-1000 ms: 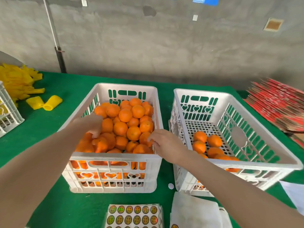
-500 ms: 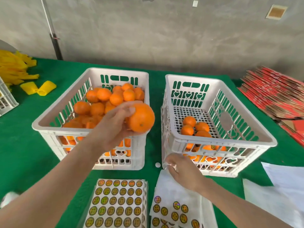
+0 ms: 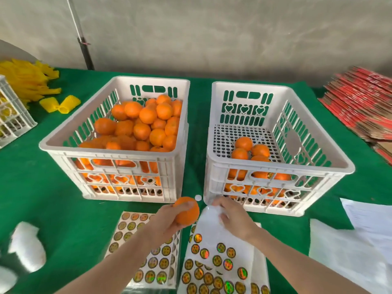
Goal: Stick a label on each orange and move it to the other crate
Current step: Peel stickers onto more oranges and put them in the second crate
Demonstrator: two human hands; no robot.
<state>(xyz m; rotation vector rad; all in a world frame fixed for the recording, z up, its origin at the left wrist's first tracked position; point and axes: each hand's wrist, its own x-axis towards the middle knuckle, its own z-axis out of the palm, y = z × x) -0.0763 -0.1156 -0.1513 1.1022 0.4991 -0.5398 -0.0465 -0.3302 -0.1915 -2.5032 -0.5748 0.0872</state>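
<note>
My left hand [image 3: 164,223] grips one orange [image 3: 187,212] just in front of the gap between two white crates. The left crate [image 3: 70,154] is heaped with several oranges. The right crate [image 3: 275,164] holds several oranges at its near end, its far floor bare. My right hand [image 3: 235,215] rests on the top of a partly used label sheet [image 3: 220,257], fingers curled at its upper edge; whether it pinches a label is hidden. A fuller label sheet [image 3: 152,266] lies under my left wrist.
Green cloth covers the table [image 3: 42,200]. Yellow foam sleeves [image 3: 60,103] lie at the far left beside another white crate [image 3: 12,122]. Red flat cartons [image 3: 360,107] are stacked at the right. White paper sheets [image 3: 350,251] lie at the near right, white scraps [image 3: 27,245] at the near left.
My left hand lifted an orange out of the left crate and brought it down in front of the crates. My right hand left the crate rim and came to the label sheet.
</note>
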